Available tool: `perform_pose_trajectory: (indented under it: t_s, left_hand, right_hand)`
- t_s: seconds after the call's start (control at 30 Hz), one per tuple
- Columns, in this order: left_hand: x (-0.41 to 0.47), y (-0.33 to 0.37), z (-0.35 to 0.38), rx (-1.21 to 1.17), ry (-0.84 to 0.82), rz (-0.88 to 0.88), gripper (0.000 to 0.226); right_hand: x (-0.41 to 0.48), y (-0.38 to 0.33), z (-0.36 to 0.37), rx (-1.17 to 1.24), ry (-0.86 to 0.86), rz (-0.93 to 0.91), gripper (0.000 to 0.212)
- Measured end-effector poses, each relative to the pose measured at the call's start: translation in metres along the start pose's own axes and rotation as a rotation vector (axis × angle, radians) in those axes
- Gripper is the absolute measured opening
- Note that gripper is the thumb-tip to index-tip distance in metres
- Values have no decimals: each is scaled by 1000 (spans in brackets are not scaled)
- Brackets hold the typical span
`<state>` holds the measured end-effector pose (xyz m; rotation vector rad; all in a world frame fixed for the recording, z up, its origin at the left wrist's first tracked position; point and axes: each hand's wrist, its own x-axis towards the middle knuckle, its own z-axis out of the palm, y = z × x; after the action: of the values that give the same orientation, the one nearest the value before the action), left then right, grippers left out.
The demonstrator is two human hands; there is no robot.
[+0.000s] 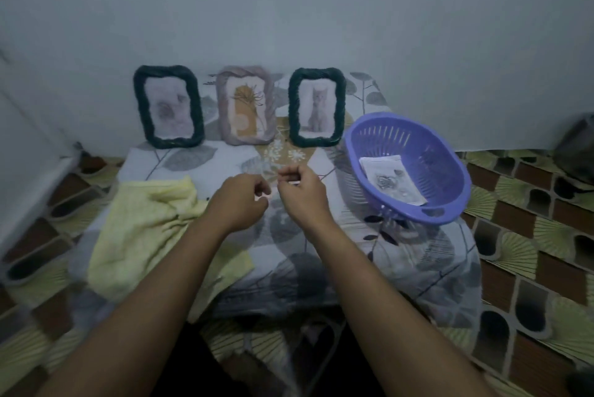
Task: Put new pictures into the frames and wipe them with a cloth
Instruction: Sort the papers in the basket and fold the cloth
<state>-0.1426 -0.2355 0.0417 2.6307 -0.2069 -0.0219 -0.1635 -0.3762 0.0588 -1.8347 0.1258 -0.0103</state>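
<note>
Three picture frames lean on the wall at the back of the table. The left dark green frame [168,107] shows a pale blurry animal, the middle mauve frame [246,105] a tan plant picture, and the right dark green frame [316,107] a cat. A tan flower picture [283,152] lies flat in front of them. A yellow cloth [144,223] lies crumpled at the left. My left hand [239,202] and my right hand [300,194] hover close together over the table's middle, fingers curled with fingertips pinched. I see nothing between them.
A purple plastic basket [450,171] stands at the right and holds loose printed pictures [390,179]. A leaf-patterned cloth [418,268] covers the small table. Patterned flooring lies on both sides, and a dark object [575,152] sits at the far right.
</note>
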Motion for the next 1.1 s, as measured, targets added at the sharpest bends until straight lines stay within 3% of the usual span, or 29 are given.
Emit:
perform_pose_trajectory:
  t_s: [0.2, 0.33, 0.43, 0.6, 0.67, 0.77, 0.83, 1.03, 1.1]
  left_hand:
    - [-36, -77, -11, 124, 238, -170, 25]
    - [-52, -108, -15, 153, 167, -202, 50]
    - [-57, -120, -14, 199, 107, -217, 41]
    - [-58, -127, -13, 48, 309, -158, 24]
    - [-57, -125, -17, -103, 413, -89, 23]
    - [-55, -112, -32, -234, 561, -2, 24]
    - [-52, -101, -43, -320, 587, -13, 27]
    - [-38, -75, -57, -468, 526, -91, 28]
    - [-36, -74, -56, -486, 482, -162, 39]
  right_hand:
    - [-12, 13, 74, -89, -226, 25, 33]
    - [-9, 23, 109, -238, -251, 25, 47]
    - [-3, 27, 124, -294, -219, 58, 54]
    - [3, 25, 127, -338, -304, 78, 68]
    - [4, 24, 121, -348, -346, 104, 62]
    - [1, 22, 112, -216, -367, 47, 31]
    - [-2, 16, 104, -64, -395, 38, 22]
    - [-12, -21, 68, 529, -487, 330, 16]
    - [-6, -25, 52, 641, -453, 309, 35]
